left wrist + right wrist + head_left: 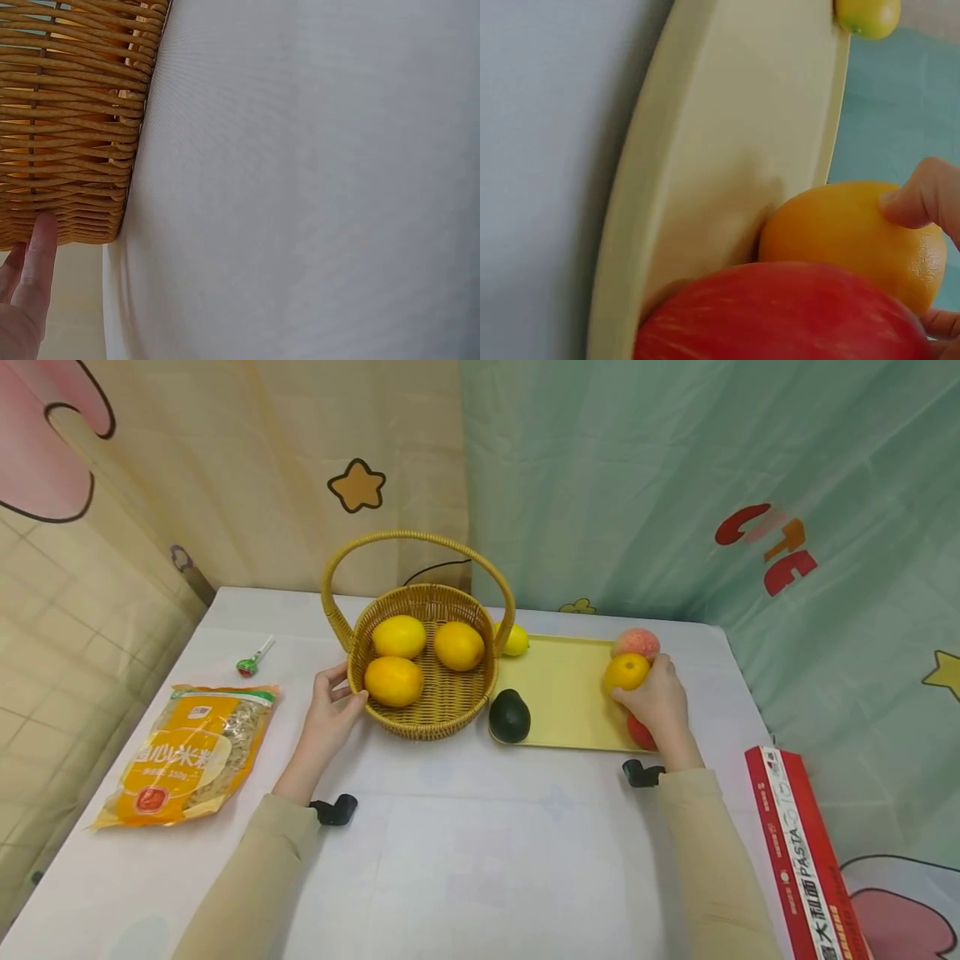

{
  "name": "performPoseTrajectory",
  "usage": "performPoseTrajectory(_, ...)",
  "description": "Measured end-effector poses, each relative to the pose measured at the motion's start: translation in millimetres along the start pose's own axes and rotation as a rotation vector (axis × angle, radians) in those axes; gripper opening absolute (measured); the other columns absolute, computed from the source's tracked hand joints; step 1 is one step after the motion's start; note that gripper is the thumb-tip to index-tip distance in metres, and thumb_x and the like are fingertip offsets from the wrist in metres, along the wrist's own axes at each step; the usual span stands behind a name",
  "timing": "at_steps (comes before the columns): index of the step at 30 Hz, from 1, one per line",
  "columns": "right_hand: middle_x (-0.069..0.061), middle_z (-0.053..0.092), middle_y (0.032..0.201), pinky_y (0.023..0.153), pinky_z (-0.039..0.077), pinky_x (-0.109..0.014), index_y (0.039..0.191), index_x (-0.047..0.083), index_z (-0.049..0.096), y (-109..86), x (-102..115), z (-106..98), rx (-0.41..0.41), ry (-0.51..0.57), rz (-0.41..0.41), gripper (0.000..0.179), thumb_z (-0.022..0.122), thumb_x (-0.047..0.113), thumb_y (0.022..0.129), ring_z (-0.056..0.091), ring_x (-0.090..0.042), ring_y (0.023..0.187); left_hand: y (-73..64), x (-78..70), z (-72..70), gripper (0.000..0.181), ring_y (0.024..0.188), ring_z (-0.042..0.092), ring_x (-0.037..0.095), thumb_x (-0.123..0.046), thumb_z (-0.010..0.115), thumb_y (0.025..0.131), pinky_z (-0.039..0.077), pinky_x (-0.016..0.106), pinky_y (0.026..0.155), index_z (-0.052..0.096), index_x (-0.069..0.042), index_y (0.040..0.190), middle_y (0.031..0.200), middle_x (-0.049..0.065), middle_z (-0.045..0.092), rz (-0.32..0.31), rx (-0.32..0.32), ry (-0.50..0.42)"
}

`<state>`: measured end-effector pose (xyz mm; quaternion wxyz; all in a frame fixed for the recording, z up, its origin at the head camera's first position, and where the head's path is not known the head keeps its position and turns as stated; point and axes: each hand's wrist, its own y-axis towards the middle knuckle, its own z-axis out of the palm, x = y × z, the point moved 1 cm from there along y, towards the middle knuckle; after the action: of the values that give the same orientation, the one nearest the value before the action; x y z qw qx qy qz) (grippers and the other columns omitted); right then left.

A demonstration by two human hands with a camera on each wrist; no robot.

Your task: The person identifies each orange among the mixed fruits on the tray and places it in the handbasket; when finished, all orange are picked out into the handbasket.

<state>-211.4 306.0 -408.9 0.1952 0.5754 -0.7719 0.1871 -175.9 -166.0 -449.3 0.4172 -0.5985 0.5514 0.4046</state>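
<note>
With thumb and fingers my right hand grips an orange at the right end of a pale yellow tray. In the right wrist view the orange sits beside a red apple with yellow streaks. A pink peach lies just behind it. My left hand touches the outer left wall of a wicker basket; in the left wrist view an extended digit rests on the weave. Three yellow to orange fruits lie in the basket.
An avocado and a lemon are at the tray's left end, close to the basket. A bag of dry food and a green lollipop lie at left. A red pasta box stands along the right edge.
</note>
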Motion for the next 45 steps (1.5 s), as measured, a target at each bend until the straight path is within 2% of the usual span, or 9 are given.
performPoseTrajectory(7, -0.032, 0.042, 0.129, 0.101, 0.042, -0.061, 0.144, -0.009, 0.027, 4.2, -0.3, 2.3, 0.028, -0.059, -0.064, 0.085, 0.071, 0.029, 0.082, 0.047, -0.045, 0.106, 3.1, 2.3, 0.7, 0.064, 0.135, 0.041, 0.033, -0.022, 0.052, 0.1, 0.048, 0.037, 0.103, 0.018, -0.01, 0.153, 0.158, 0.015, 0.028, 0.001, -0.002, 0.005)
performPoseTrajectory(11, -0.032, 0.042, 0.132, 0.104, 0.04, -0.061, 0.145, -0.007, 0.025, 8.3, -1.9, 6.9, 0.087, -0.07, -0.057, 0.087, 0.072, 0.03, 0.083, 0.047, -0.045, 0.109, 3.2, 3.3, 2.1, 0.063, 0.135, 0.041, 0.034, -0.021, 0.052, 0.1, 0.049, 0.025, 0.096, 0.019, -0.009, 0.152, 0.158, 0.016, 0.028, -0.004, 0.003, 0.0)
performPoseTrajectory(14, -0.032, 0.043, 0.132, 0.102, 0.041, -0.062, 0.144, -0.007, 0.027, 10.8, -0.7, 9.8, 0.099, -0.108, -0.091, 0.086, 0.073, 0.03, 0.082, 0.047, -0.045, 0.107, 2.9, 3.7, 3.5, 0.062, 0.135, 0.041, 0.033, -0.02, 0.052, 0.1, 0.048, 0.018, 0.091, 0.019, -0.009, 0.152, 0.157, 0.016, 0.028, -0.008, 0.006, -0.004)
performPoseTrajectory(19, -0.031, 0.046, 0.125, 0.097, 0.044, -0.06, 0.138, -0.007, 0.031, 11.1, 3.7, 11.2, 0.082, -0.129, -0.16, 0.082, 0.075, 0.031, 0.08, 0.049, -0.044, 0.102, 1.4, 3.1, 4.2, 0.063, 0.136, 0.04, 0.033, -0.02, 0.051, 0.1, 0.049, 0.027, 0.098, 0.019, -0.009, 0.153, 0.158, 0.016, 0.027, -0.019, 0.011, -0.004)
performPoseTrajectory(22, -0.027, 0.044, 0.126, 0.099, 0.044, -0.057, 0.138, -0.003, 0.03, 8.3, 7.7, 10.8, 0.072, -0.042, -0.157, 0.08, 0.075, 0.029, 0.08, 0.048, -0.041, 0.104, 0.5, 2.2, 3.6, 0.063, 0.135, 0.041, 0.034, -0.021, 0.051, 0.1, 0.049, 0.028, 0.097, 0.019, -0.009, 0.153, 0.158, 0.016, 0.027, -0.018, 0.012, 0.003)
performPoseTrajectory(29, -0.023, 0.041, 0.129, 0.103, 0.041, -0.05, 0.137, -0.001, 0.03, -7.3, 31.2, 9.4, 0.039, 0.235, -0.228, 0.079, 0.076, 0.022, 0.078, 0.045, -0.037, 0.112, 1.0, 0.6, 1.9, 0.062, 0.133, 0.042, 0.034, -0.02, 0.051, 0.1, 0.045, 0.008, 0.083, 0.02, -0.007, 0.152, 0.157, 0.017, 0.028, 0.007, -0.002, 0.001)
performPoseTrajectory(36, -0.021, 0.04, 0.141, 0.112, 0.039, -0.051, 0.146, 0.002, 0.025, -31.5, 66.5, 18.6, 0.156, 0.434, -0.225, 0.086, 0.076, 0.026, 0.081, 0.044, -0.036, 0.124, 1.9, 1.6, 0.9, 0.062, 0.134, 0.042, 0.034, -0.019, 0.052, 0.099, 0.044, 0.004, 0.08, 0.02, -0.007, 0.152, 0.157, 0.018, 0.028, 0.009, -0.011, -0.01)
performPoseTrajectory(41, -0.017, 0.04, 0.143, 0.111, 0.042, -0.049, 0.146, 0.004, 0.026, -45.3, 93.4, 35.5, 0.264, 0.605, -0.263, 0.082, 0.075, 0.019, 0.082, 0.046, -0.034, 0.126, 2.0, 1.5, 1.2, 0.062, 0.133, 0.042, 0.035, -0.017, 0.052, 0.099, 0.044, 0.003, 0.078, 0.021, -0.006, 0.151, 0.156, 0.018, 0.029, 0.016, -0.018, -0.015)
performPoseTrajectory(45, -0.014, 0.038, 0.146, 0.109, 0.044, -0.048, 0.148, 0.007, 0.026, -52.6, 111.6, 50.4, 0.331, 0.677, -0.291, 0.082, 0.074, 0.018, 0.082, 0.047, -0.033, 0.126, 1.9, 1.7, 1.1, 0.062, 0.133, 0.042, 0.034, -0.018, 0.052, 0.099, 0.044, 0.003, 0.079, 0.021, -0.007, 0.152, 0.156, 0.018, 0.029, 0.013, -0.021, -0.011)
